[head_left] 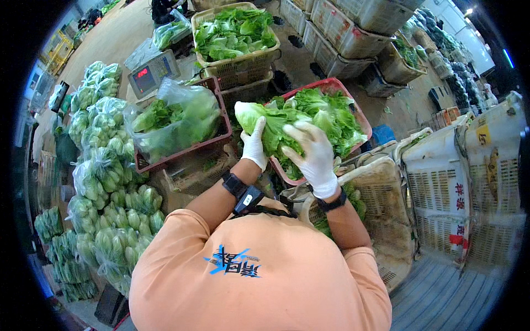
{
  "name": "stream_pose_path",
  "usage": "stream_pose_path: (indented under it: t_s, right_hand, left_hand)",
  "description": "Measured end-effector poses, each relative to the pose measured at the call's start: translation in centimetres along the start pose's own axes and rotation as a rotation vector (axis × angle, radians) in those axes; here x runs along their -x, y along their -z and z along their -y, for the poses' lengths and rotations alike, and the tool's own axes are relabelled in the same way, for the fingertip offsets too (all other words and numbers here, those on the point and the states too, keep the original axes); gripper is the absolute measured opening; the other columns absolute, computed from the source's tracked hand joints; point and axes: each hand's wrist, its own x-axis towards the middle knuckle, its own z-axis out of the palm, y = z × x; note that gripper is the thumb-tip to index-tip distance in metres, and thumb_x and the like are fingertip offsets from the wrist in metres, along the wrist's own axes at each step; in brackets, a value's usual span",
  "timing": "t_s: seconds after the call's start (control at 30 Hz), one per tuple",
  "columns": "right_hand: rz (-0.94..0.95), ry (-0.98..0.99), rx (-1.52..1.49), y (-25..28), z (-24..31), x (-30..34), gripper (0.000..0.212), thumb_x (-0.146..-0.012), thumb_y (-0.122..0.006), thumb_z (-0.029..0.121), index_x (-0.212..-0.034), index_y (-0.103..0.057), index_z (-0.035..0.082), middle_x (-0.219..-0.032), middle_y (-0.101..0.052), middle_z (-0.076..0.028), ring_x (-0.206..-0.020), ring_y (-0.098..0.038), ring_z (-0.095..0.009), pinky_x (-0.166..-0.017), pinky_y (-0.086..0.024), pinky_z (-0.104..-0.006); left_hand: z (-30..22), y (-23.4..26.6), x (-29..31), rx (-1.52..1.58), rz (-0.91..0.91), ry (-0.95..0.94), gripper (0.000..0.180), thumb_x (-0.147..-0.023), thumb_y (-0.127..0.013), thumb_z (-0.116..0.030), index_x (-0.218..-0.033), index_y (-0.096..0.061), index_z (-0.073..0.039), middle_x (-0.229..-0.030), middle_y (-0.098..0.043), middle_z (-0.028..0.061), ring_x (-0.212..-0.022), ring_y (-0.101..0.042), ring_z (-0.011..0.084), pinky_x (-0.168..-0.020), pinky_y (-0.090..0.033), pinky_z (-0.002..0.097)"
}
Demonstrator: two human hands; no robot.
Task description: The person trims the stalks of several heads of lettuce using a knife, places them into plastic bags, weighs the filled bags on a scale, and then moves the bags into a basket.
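My gloved left hand (255,144) is closed round the pale base end of a green leafy lettuce (274,131), thumb along its near side. My right hand (313,154), also in a white glove, lies over the leafy end of that lettuce with its fingers spread apart and bent. Whether the fingertips press into the leaves is hard to see. Under both hands stands a red crate (361,124) heaped with more lettuce (326,107). To the left, a dark red crate (223,110) holds a clear plastic bag (193,121) with lettuce inside.
A scale (153,74) with a lit red display stands beyond the bag. Another crate (205,65) of lettuce is ahead. Bagged greens (105,160) are piled at the left. Stacked crates (350,33) rise at the far right; an upright crate (436,187) is nearer on the right.
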Motion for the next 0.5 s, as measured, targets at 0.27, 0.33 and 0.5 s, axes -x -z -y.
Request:
stream_pose_path:
  t_s: [0.27,0.33,0.5]
  right_hand:
    - [0.446,-0.156,-0.677,-1.9,0.9,-0.4,0.012,-0.074,-0.066,0.003,-0.085,-0.064,0.005,-0.087,-0.063,-0.007,-0.082,-0.061,-0.020,-0.072,-0.048,-0.0312]
    - [0.334,-0.394,-1.025,-0.9,-4.0,2.8,0.018,-0.075,-0.066,0.003,-0.092,-0.064,0.005,-0.091,-0.061,-0.012,-0.083,-0.061,-0.021,-0.074,-0.048,-0.0277]
    - [0.435,-0.638,0.201,-1.8,-9.1,5.4,0.029,-0.075,-0.070,0.011,-0.103,-0.064,0.004,-0.117,-0.056,-0.016,-0.106,-0.055,-0.026,-0.091,-0.042,-0.0319]
  left_hand:
    - [-5.6,4.9,-2.7,0.175,0.119,0.225,0.064,-0.081,-0.064,-0.046,-0.130,-0.037,-0.014,-0.125,-0.050,0.0101,-0.110,-0.052,0.0308,-0.090,-0.045,0.0525]
    - [-7.8,4.0,-1.6,0.207,0.215,0.285,0.062,-0.084,-0.055,-0.053,-0.130,-0.041,-0.013,-0.127,-0.050,0.0101,-0.113,-0.051,0.0306,-0.093,-0.043,0.0525]
    - [-8.7,3.7,-3.0,0.233,0.279,0.343,0.060,-0.086,-0.049,-0.055,-0.131,-0.043,-0.015,-0.129,-0.050,0.0099,-0.118,-0.048,0.0310,-0.099,-0.037,0.0523]
